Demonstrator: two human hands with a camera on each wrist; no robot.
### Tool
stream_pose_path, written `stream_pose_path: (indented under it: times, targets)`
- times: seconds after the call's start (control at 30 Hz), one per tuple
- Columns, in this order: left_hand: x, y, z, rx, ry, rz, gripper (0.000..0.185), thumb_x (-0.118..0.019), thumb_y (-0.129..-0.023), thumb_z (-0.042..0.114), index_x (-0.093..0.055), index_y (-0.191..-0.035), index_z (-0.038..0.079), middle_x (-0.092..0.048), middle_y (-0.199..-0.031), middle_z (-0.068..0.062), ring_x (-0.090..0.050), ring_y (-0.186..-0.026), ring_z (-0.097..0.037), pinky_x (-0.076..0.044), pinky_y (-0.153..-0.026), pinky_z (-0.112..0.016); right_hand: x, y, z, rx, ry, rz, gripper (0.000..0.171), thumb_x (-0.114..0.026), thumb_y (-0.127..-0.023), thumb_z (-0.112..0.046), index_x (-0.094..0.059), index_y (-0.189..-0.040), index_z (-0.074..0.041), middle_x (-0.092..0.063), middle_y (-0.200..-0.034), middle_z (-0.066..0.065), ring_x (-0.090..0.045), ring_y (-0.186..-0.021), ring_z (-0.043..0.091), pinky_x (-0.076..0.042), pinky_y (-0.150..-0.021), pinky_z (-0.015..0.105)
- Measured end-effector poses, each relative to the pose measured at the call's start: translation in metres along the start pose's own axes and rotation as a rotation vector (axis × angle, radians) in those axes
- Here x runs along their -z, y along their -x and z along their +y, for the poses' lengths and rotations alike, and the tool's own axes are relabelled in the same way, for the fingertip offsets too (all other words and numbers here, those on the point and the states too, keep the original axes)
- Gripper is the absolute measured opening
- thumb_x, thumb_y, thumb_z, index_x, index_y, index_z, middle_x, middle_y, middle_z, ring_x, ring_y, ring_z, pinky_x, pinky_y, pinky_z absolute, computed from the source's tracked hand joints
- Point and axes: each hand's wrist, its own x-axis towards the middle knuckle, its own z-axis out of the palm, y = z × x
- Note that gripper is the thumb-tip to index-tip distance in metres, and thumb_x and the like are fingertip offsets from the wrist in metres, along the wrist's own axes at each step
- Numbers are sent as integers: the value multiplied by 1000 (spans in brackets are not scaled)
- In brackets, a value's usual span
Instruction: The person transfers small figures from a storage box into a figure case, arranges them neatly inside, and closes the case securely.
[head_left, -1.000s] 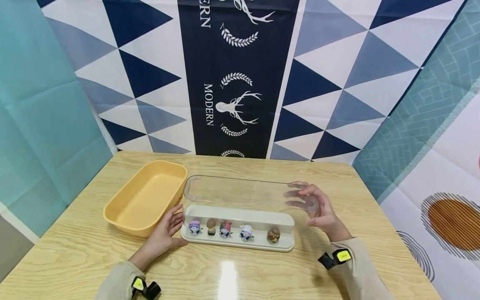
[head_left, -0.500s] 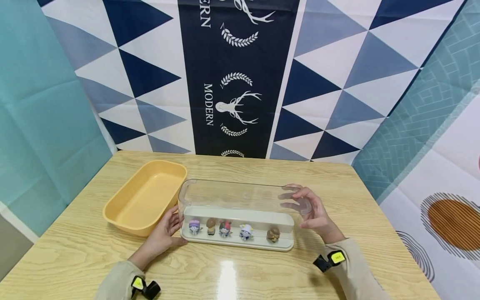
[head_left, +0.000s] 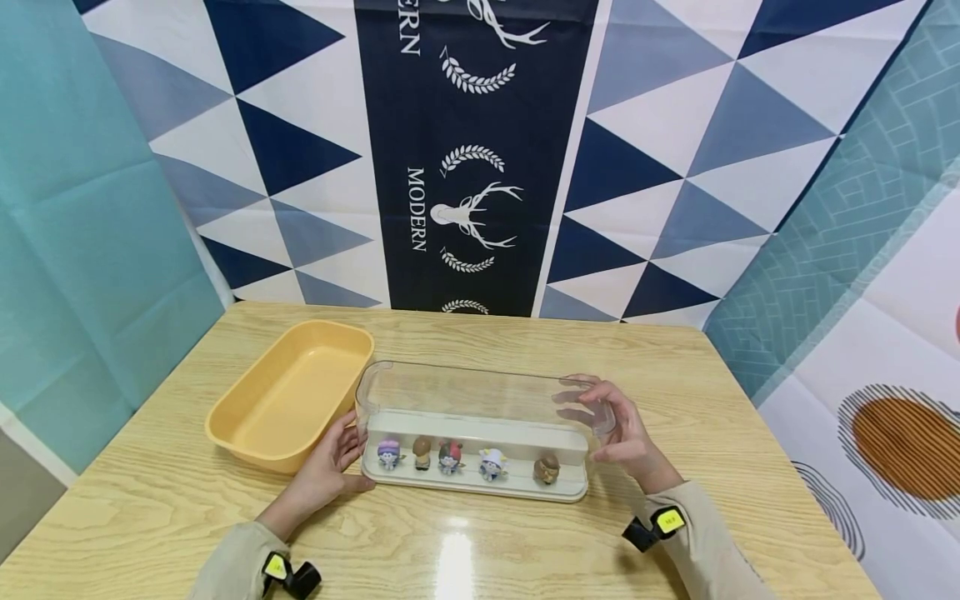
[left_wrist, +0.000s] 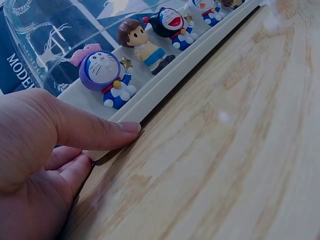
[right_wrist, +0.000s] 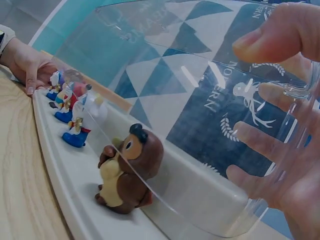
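Observation:
A long white display base (head_left: pixel 480 490) lies on the table in the head view, with several small figurines in a row on it. At its left end stands a figurine in a purple hood (left_wrist: pixel 102 72); at its right end, a brown figurine (right_wrist: pixel 132 172). My left hand (head_left: pixel 324 471) holds the base's left end, thumb at the front corner and fingers around the end. Over the base hangs a clear cover (head_left: pixel 465 387). My right hand (head_left: pixel 626 437) grips the cover's right end, fingers on the far side and thumb nearer. Whether the cover touches the base, I cannot tell.
A yellow plastic basin (head_left: pixel 292 392) stands at the left, close to my left hand and the cover's left end. The wooden table (head_left: pixel 540 550) ends at a patterned cloth backdrop (head_left: pixel 465 208) behind.
My right hand has brought the clear cover leftward and slightly down over the base. The left hand, the base and the figurines have stayed in place.

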Motion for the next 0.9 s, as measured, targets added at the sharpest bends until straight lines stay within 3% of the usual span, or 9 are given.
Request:
stream_pose_path:
  times: [0.07, 0.23, 0.3, 0.57, 0.9]
  targets:
    - [0, 0, 0, 9, 2, 2, 108, -72, -64, -31, -10, -150, -14, -33, -142, -41, -46, -119, 0, -41, -97, -13, -1, 2, 1, -3, -3, 4, 61, -68, -74, 11, -51, -132, 3, -34, -150, 26, -44, -133, 42, -41, -107, 49]
    - [0, 2, 2, 18, -18, 13, 106, -72, -64, -30, -10, -150, -14, -34, -142, -40, -41, -131, -27, -40, -97, -13, -4, 5, 4, -23, -10, 28, 67, -67, -66, 17, -53, -131, 2, -34, -150, 24, -43, -134, 41, -38, -109, 49]
    - [0, 2, 2, 15, -17, 11, 105, -72, -65, -30, -11, -149, -14, -34, -142, -40, -39, -133, -31, -40, -98, -13, -6, 5, 6, -28, -4, 38, 71, -65, -61, 20, -53, -129, 2, -35, -150, 23, -43, -134, 40, -38, -109, 48]
    - [0, 1, 1, -43, 12, -20, 103, -72, -66, -28, -13, -149, -14, -33, -142, -41, -46, -116, 8, -41, -97, -13, -11, 9, 8, -39, 55, 51, 77, -61, -52, 23, -56, -126, 1, -38, -148, 21, -45, -133, 35, -38, -110, 43]
    - [1, 2, 0, -39, 43, -28, 105, -72, -66, -28, -13, -151, -12, -35, -142, -40, -50, -114, 7, -45, -96, -17, -14, 15, 6, -97, 153, 88, 76, -65, -51, 19, -58, -123, -5, -41, -147, 17, -46, -132, 30, -35, -110, 35]
